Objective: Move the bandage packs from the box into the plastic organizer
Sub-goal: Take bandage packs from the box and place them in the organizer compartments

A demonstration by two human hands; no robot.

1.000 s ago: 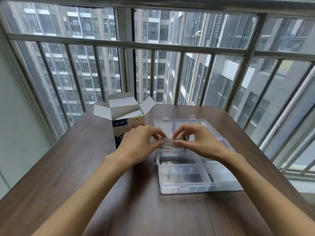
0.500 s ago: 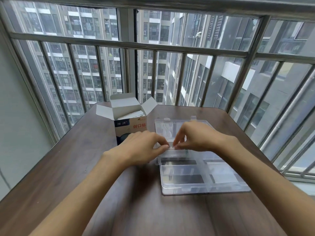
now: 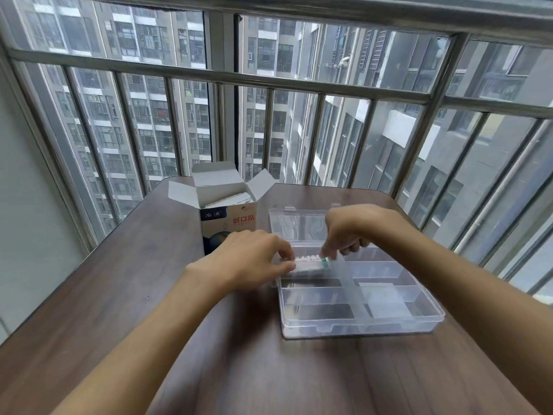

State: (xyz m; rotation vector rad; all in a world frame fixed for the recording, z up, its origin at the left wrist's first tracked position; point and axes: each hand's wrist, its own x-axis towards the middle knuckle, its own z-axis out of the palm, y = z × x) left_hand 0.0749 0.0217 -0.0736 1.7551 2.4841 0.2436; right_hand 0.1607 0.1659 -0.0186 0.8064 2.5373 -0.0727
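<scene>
An open cardboard bandage box stands on the table, with several white packs showing inside it. Right of the box lies the clear plastic organizer, its lid folded back. A bandage pack sits low in the organizer's far left compartment. My left hand pinches the pack's left end. My right hand reaches down from above, its curled fingertips pinching the pack's right end. A flat white piece lies in a compartment on the right side.
The brown wooden table has a rounded far edge close behind the box. Beyond it runs a metal window railing. The organizer's right edge lies near the table's right side.
Both hands have lowered the bandage pack from above the organizer down into its far left compartment. The view has tilted slightly.
</scene>
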